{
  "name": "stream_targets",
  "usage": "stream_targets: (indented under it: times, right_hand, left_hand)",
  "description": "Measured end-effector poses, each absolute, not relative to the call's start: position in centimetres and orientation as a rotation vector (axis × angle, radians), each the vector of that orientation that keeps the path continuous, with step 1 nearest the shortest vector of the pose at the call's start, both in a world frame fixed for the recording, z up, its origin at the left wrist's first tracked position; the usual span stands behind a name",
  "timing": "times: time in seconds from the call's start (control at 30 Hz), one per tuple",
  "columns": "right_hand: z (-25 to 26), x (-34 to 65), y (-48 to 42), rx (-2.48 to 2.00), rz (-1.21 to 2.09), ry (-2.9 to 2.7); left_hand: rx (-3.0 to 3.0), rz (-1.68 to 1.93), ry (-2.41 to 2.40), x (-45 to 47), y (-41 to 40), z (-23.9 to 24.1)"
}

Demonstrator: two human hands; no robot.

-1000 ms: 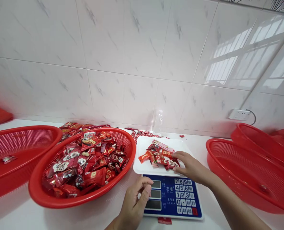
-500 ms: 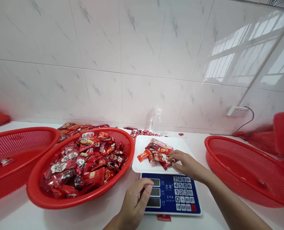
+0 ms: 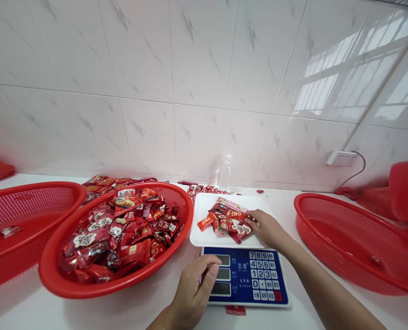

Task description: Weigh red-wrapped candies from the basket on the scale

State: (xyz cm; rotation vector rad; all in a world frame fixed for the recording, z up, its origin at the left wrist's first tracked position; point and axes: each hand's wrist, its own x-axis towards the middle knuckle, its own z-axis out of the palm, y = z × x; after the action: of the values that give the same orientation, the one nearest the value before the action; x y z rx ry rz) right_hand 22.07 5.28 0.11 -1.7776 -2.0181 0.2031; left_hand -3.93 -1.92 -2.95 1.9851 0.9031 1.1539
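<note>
A white weighing tray (image 3: pixel 204 236) sits on a scale with a blue keypad panel (image 3: pixel 243 286). On the tray lies a small pile of red-wrapped snack packets (image 3: pixel 228 223), with a pink strip packet (image 3: pixel 228 204) at its back. My right hand (image 3: pixel 267 228) is at the pile's right edge, its fingers bent and apart, touching the packets; I see no packet lifted. My left hand (image 3: pixel 195 286) rests in front of the scale's left side. Its fingers are curled, the thumb close to the index finger, and nothing shows in them.
Left of the scale, a red basket (image 3: pixel 104 289) is heaped with wrapped snacks. Another red basket (image 3: pixel 52 188) stands at far left and a third (image 3: pixel 314 220) at right. Loose packets (image 3: pixel 104 182) lie along the wall. A power strip (image 3: pixel 341 158) is on the right.
My right hand has shifted slightly up and to the right along the pile, uncovering more of the right-hand packets. The left hand stays almost where it was.
</note>
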Motion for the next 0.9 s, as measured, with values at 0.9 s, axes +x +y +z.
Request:
stream_targets:
  times: [0.9]
  right_hand:
    - [-0.6, 17.2, -0.4, -1.288, 0.002, -1.851]
  left_hand:
    - [2.034, 1.132, 0.900, -3.7, -1.9, -3.1]
